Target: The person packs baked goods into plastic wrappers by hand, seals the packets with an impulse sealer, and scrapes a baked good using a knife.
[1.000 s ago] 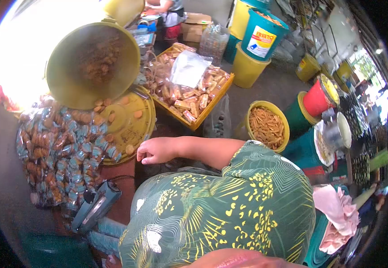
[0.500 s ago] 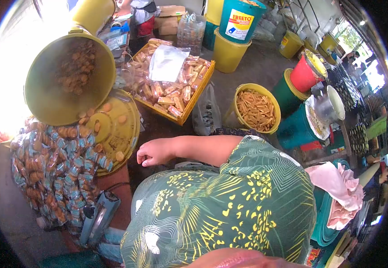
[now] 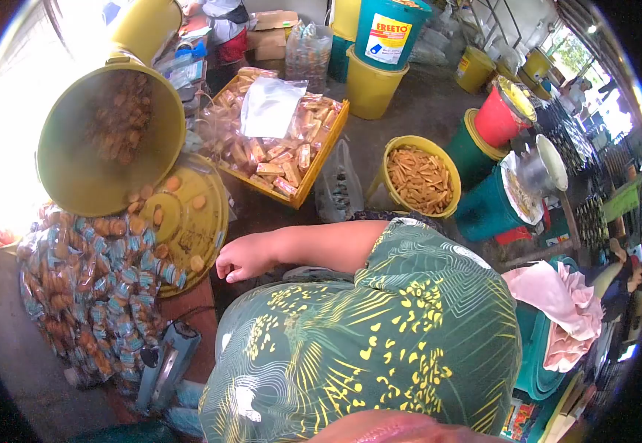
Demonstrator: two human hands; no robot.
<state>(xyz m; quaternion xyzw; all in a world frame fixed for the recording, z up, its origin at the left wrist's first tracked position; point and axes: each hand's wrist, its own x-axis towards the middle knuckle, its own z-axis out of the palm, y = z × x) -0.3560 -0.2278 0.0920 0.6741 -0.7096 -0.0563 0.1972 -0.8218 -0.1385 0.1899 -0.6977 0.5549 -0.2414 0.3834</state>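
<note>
My right hand (image 3: 245,257) is held just beside a yellow bucket lid (image 3: 204,193). Its fingers are curled and nothing shows in them, though the palm is hidden. A few round biscuits (image 3: 197,263) lie loose on the lid. Behind the lid, a large yellow bucket (image 3: 55,159) is tipped on its side, with a heap of round biscuits (image 3: 123,114) inside. Left of the lid is a big pile of clear biscuit packs (image 3: 107,288) with blue marks. A blue-grey bag sealer (image 3: 167,369) stands below the pile. My left hand is out of sight.
A yellow crate (image 3: 326,161) of wrapped packs carries a white plastic sheet (image 3: 270,107). A yellow bucket (image 3: 446,210) full of stick biscuits stands to the right, beside stacked green and red buckets (image 3: 492,122). Pink cloth (image 3: 561,310) hangs over a teal tub (image 3: 531,369).
My right hand has shifted slightly left, closer to the lid, with its fingers turned a little further inward. The camera view has moved slightly; the biscuits and packs look unchanged.
</note>
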